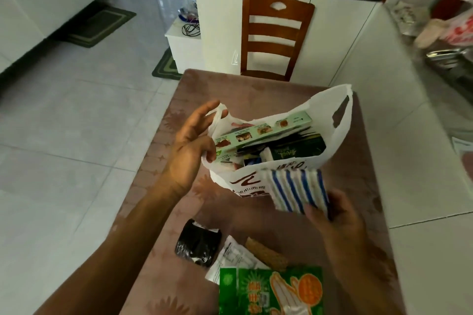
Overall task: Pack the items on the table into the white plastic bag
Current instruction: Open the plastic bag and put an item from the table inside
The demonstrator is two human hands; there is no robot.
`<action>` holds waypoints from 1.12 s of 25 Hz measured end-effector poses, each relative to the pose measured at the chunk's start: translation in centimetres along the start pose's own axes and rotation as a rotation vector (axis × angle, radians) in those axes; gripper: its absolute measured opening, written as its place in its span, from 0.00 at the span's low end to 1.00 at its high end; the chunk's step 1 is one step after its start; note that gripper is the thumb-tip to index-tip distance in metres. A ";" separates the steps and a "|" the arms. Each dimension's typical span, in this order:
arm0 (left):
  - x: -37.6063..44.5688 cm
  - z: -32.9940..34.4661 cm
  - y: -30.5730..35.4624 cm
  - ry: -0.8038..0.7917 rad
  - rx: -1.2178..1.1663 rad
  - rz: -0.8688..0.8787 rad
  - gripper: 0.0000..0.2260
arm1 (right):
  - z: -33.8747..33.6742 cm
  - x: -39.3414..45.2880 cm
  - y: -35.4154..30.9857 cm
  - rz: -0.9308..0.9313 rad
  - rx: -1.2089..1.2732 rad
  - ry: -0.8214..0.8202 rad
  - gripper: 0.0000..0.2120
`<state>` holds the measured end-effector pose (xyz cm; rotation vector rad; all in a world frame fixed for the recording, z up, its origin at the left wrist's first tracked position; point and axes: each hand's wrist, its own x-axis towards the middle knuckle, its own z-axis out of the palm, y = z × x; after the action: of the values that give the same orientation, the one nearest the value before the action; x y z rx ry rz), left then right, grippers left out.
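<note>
The right hand (340, 227) clamps its fingers on the striped cloth (294, 190) just in front of the white plastic bag (337, 140); the left hand (189, 153) pinches the bag's rim; the bag looks full, so the cloth may hit the green box (263, 130) and fall.

A white bag (340, 120) with dark lettering, a blue-and-white striped cloth (294, 189), a green-and-orange packet (271, 291), a mauve flowered table (363, 161).

Left hand (188, 151) pinches bag (330, 151), fingers splayed; right hand (340, 222) grips cloth (294, 189).
</note>
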<state>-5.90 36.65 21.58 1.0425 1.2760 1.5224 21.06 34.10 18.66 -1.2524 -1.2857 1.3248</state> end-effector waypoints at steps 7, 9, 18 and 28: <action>-0.1 -0.4 0.1 0.052 -0.012 -0.021 0.28 | 6.4 11.6 -2.5 -0.187 -0.690 -0.344 0.16; -0.2 -1.1 0.3 0.057 -0.010 -0.028 0.29 | 6.9 11.9 -1.9 -0.217 -0.885 -0.358 0.19; 0.2 -1.1 0.8 -0.057 -0.001 -0.068 0.29 | 14.0 -1.5 11.8 -0.128 -0.987 -0.735 0.32; 0.0 -1.2 0.9 -0.113 -0.001 -0.068 0.26 | 9.3 -1.8 8.9 0.499 -0.104 -0.441 0.33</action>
<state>-7.12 36.22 22.31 1.0591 1.2197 1.3927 12.53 30.65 9.51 -1.4672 -1.4023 1.9964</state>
